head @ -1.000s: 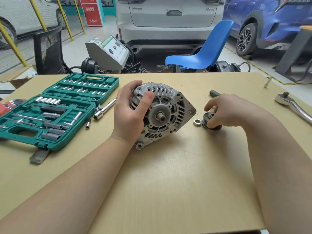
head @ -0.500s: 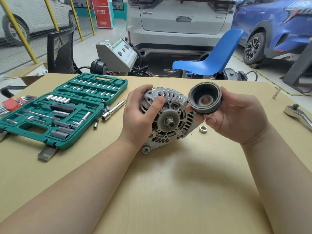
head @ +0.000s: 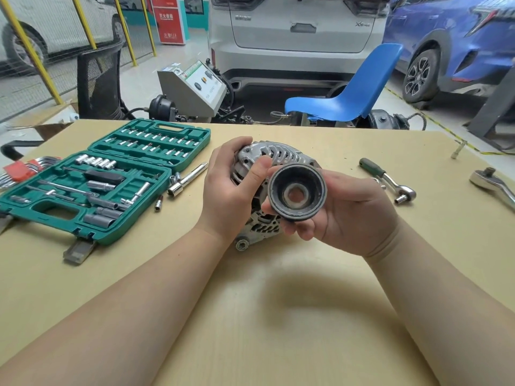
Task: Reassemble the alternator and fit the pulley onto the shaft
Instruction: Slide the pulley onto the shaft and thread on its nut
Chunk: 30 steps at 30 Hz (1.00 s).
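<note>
The silver alternator stands on its edge in the middle of the wooden table. My left hand grips its left side, thumb across the finned housing. My right hand holds the black pulley by its rim, directly in front of the alternator's face. The pulley's open cup and its centre bore face me. It hides the shaft, so I cannot tell whether pulley and shaft touch. The loose nut is hidden.
An open green socket set lies at the left, with an extension bar and loose sockets beside it. A green-handled ratchet lies to the right, a larger chrome ratchet at the table's right edge. Hex keys sit far left.
My right hand picked the pulley up from the table and carried it left, from beside the alternator to right in front of its shaft. My left hand kept its grip.
</note>
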### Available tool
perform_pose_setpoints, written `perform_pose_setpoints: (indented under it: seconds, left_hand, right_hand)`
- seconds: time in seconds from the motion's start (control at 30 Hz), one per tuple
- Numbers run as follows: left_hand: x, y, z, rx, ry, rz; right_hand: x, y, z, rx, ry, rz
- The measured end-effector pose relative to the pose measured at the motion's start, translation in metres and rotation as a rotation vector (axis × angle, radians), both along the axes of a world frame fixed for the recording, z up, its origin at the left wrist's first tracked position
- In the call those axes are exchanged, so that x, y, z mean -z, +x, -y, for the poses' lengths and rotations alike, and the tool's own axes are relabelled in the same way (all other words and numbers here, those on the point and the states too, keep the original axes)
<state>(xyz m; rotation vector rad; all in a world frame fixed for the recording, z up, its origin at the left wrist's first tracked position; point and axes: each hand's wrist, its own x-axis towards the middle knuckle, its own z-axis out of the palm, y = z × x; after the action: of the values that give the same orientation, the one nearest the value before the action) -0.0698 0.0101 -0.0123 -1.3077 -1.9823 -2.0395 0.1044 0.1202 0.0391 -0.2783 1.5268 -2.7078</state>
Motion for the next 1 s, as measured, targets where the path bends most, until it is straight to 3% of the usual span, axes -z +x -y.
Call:
perform_pose_setpoints:
  seconds: [0.1,0.27,0.4,0.73,0.9,1.0]
  left_hand:
    - [-0.001,0.000,0.002,-0.038,0.011,-0.098]
    - [-0.023,0.002,0.015,0.021,0.199,-0.615]
    - [-0.028,0.021,0.015,0.156,0.157,-0.897]
    - [-0.028,0.035,0.014,0.258,0.325,-0.783]
    - [-0.027,0.029,0.015,0.236,0.295,-0.730]
    - [-0.023,0.025,0.013,0.175,0.237,-0.734]
  right_hand:
    - [-0.002,0.002,-0.005,0.014,0.093,-0.022]
    - [-0.004,0.010,-0.019,0.082,0.218,-0.051]
    - [-0.003,0.011,-0.030,0.120,0.281,-0.062]
    - [-0.003,0.012,-0.032,0.184,0.283,-0.059]
    - [-0.010,0.013,-0.021,0.746,0.617,-0.137]
    - [-0.009,0.011,-0.002,0.865,1.084,-0.272]
